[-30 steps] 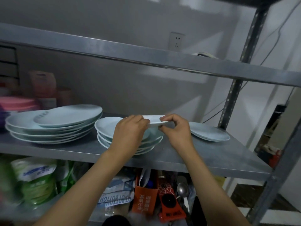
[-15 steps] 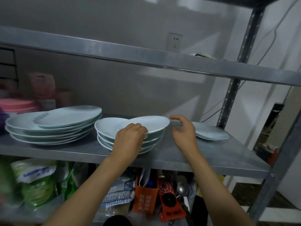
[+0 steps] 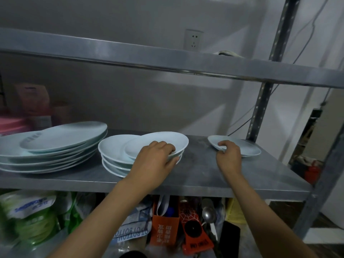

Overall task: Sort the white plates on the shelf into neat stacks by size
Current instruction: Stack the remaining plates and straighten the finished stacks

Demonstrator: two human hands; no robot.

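Note:
Three groups of white plates sit on the steel shelf (image 3: 201, 170). At the left lies a stack of large plates (image 3: 55, 146), its top plate askew. In the middle stands a stack of medium plates (image 3: 115, 151), and its top plate (image 3: 163, 140) lies shifted to the right. My left hand (image 3: 154, 161) grips the near rim of that top plate. To the right lies a small plate pile (image 3: 247, 146). My right hand (image 3: 228, 151) pinches its left rim, fingers curled over the edge.
A second steel shelf (image 3: 167, 58) runs overhead, with the rack's upright post (image 3: 260, 108) at the right. Pink containers (image 3: 11, 123) stand behind the large plates. Below the shelf are green bags (image 3: 31, 216), an orange bag (image 3: 165, 226) and a ladle (image 3: 208, 215).
My right hand let go of the medium stack's top plate and moved right to the small plates, where it now pinches the rim. My left hand stays on the top plate.

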